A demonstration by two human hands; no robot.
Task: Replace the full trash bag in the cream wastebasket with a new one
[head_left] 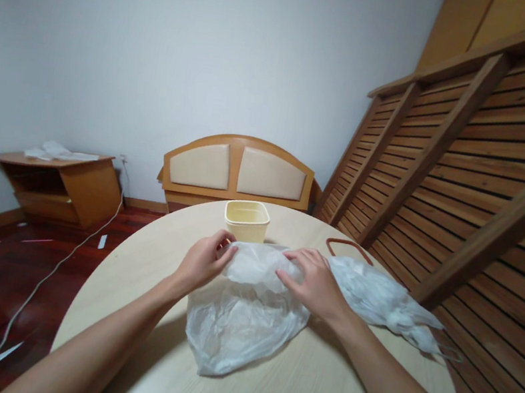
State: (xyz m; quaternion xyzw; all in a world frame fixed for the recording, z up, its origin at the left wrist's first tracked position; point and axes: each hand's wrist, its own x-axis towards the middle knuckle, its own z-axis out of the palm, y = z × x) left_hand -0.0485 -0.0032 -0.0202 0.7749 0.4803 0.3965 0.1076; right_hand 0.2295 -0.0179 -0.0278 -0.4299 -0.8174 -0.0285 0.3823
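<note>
The left hand (205, 258) leads, thumb and fingers pinching the upper left edge of a translucent plastic bag (244, 329); just beyond those fingertips stands an open yellow container (246, 224). The bag spans the gap between both sets of fingers and droops nearer on the table (128, 268). The right hand (312, 276) grips its upper right edge; right of those fingers lie a reddish-brown frame (353, 243) and crumpled plastic (372, 294).
</note>
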